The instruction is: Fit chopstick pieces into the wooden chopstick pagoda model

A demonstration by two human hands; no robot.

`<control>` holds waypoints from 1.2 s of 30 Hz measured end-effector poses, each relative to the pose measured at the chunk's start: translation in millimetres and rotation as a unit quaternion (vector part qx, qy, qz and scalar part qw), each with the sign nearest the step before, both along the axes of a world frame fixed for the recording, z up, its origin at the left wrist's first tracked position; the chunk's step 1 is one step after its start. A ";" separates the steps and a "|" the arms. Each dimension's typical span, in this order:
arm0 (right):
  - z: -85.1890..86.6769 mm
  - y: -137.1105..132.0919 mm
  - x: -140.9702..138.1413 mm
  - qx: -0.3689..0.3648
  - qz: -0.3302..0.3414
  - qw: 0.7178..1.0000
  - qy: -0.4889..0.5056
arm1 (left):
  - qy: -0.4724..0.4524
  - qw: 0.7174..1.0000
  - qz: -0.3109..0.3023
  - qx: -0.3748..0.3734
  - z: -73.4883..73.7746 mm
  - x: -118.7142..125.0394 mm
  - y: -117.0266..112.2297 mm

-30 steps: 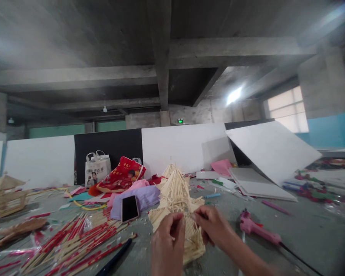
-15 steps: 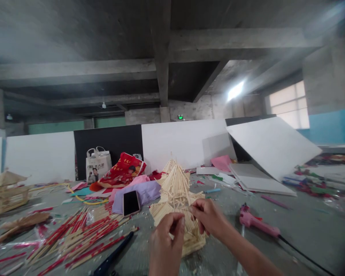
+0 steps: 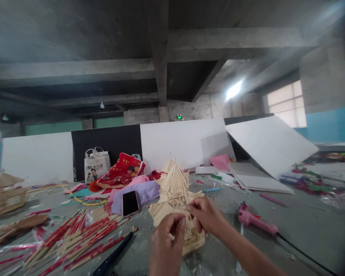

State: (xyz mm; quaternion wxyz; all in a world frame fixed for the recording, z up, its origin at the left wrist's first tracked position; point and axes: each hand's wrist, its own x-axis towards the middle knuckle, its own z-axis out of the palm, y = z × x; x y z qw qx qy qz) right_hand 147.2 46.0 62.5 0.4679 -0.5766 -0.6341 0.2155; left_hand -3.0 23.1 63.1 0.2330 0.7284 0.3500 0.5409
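A model pagoda of pale wooden sticks [image 3: 174, 180] stands in the middle of the table, with a pointed roof and flared lower eaves. In front of its lower tier is my left hand [image 3: 169, 234], thumb and fingertips pinched together. Close by on the right, my right hand [image 3: 205, 216] is also pinched, its fingertips at the lower roof. What either pinch holds is too small to make out. The two hands hide part of the model's base.
Red-and-pale sticks [image 3: 83, 237] lie spread at left beside a dark-handled tool [image 3: 115, 253]. A phone [image 3: 130, 203] rests near purple cloth [image 3: 148, 191]. At right lies a pink glue gun [image 3: 257, 222] with its cord. White boards [image 3: 271, 145] lean behind, and another stick model [image 3: 5, 193] stands far left.
My right hand has shifted slightly left, nearer to my left hand. The whole view has moved a little; both hands stay pinched at the model.
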 end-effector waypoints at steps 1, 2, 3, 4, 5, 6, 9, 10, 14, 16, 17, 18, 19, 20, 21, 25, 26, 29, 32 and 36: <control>0.5 -0.4 -0.3 -0.001 0.001 1.000 0.001 | 0.001 1.000 -0.002 -0.001 -0.1 0.3 0.3; 1.0 -0.8 -0.5 -0.002 0.003 1.000 0.002 | 0.001 1.000 -0.003 -0.002 -0.2 0.7 0.6; 1.4 -0.9 -0.7 -0.002 0.004 1.000 0.003 | 0.001 1.000 -0.005 -0.002 -0.3 1.0 1.0; 1.6 -0.8 -0.8 -0.001 0.004 1.000 0.004 | 0.001 1.000 -0.007 -0.003 -0.3 1.3 1.4; 1.5 -0.5 -0.8 0.000 0.004 1.000 0.005 | 0.001 1.000 -0.010 -0.004 -0.1 1.5 1.7; 1.1 0.2 -0.7 0.001 0.003 1.000 0.006 | 0.000 1.000 -0.011 -0.005 0.3 1.7 2.0; -0.5 2.4 -0.3 0.002 0.001 1.000 0.010 | -0.003 1.000 -0.017 -0.007 2.0 1.5 2.3; -0.8 2.9 -0.2 0.001 0.001 1.000 0.010 | -0.004 1.000 -0.018 -0.007 2.5 1.4 2.4; 0.2 1.6 -1.1 -0.004 0.002 1.000 0.011 | 0.002 1.000 -0.024 -0.009 3.3 0.7 2.4; 1.5 0.4 -1.8 -0.005 0.003 1.000 0.013 | 0.006 1.000 -0.025 -0.012 2.8 0.6 2.4; 2.1 0.0 -2.0 -0.005 0.004 1.000 0.014 | 0.007 1.000 -0.024 -0.014 2.4 0.6 2.5; 2.6 -0.3 -2.2 -0.007 0.005 1.000 0.016 | 0.007 1.000 -0.023 -0.016 2.0 0.4 2.6; 3.0 -0.3 -2.3 -0.009 0.005 1.000 0.019 | 0.007 1.000 -0.021 -0.017 1.6 0.2 2.9; 3.3 -0.1 -2.3 -0.013 0.007 1.000 0.022 | 0.008 1.000 -0.021 -0.019 1.4 0.0 3.3; 3.5 0.1 -2.1 -0.016 0.008 1.000 0.026 | 0.012 0.999 -0.023 -0.023 1.2 -0.4 3.8; 4.5 0.9 -0.5 -0.022 0.012 0.999 0.040 | 0.040 0.998 -0.036 -0.040 0.7 -2.1 5.9; 4.7 0.9 -0.1 -0.023 0.012 0.999 0.042 | 0.042 0.998 -0.037 -0.042 0.4 -2.3 6.2; 5.1 0.8 0.4 -0.027 0.014 0.998 0.046 | 0.035 0.998 -0.036 -0.041 -0.8 -2.1 6.5; 4.5 1.8 0.3 -0.032 0.018 0.998 0.048 | 0.025 0.998 -0.031 -0.040 -1.3 -1.3 6.4; 4.5 2.8 -0.1 -0.036 0.023 0.998 0.054 | 0.037 0.997 -0.044 -0.051 -0.3 -1.2 6.2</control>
